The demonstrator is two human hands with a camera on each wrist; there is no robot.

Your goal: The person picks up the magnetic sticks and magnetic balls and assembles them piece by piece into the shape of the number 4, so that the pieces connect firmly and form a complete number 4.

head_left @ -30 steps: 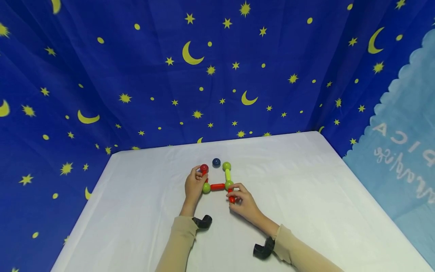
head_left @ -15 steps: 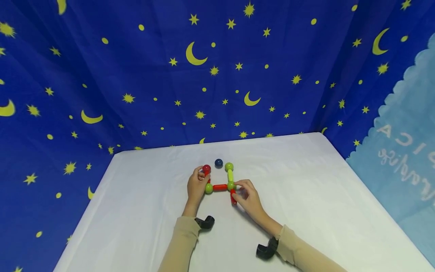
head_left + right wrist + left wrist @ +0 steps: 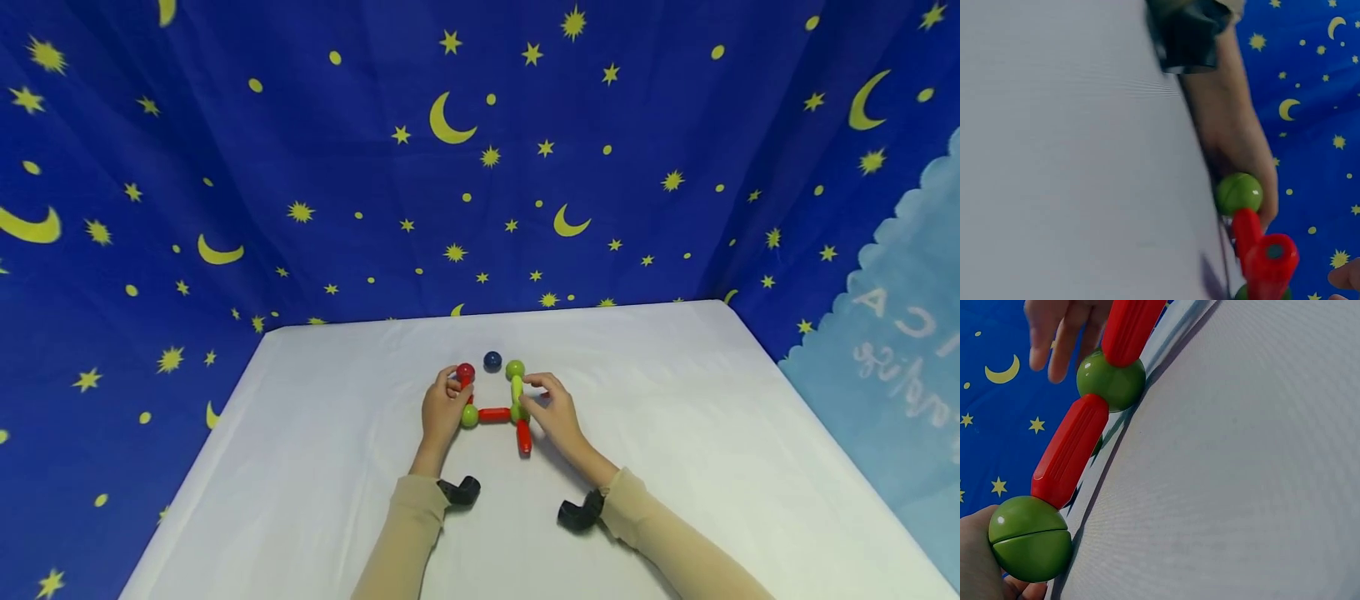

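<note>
Several magnetic rods and balls are joined on the table. My left hand [image 3: 442, 412] holds a red rod [image 3: 467, 385] at the left, between a red ball [image 3: 466, 371] and a green ball [image 3: 469, 417]. Another red rod [image 3: 494, 415] links that ball to a second green ball [image 3: 1110, 384]. From there a lime rod [image 3: 517, 390] reaches back to a lime ball [image 3: 515, 368], and a red rod [image 3: 524, 438] points to the front, its end bare. My right hand [image 3: 561, 421] is beside the lime rod, fingers loosely extended; contact is unclear.
A loose dark blue ball [image 3: 492, 361] lies behind the joined pieces, between the red and lime balls. A small red piece [image 3: 546, 394] shows partly behind my right hand. The white-covered table [image 3: 675, 433] ends at a blue star-patterned curtain [image 3: 360, 167].
My right hand has let go of the front red rod and moved back along the pieces to the lime rod. My left hand keeps its hold. The head view has shifted slightly.
</note>
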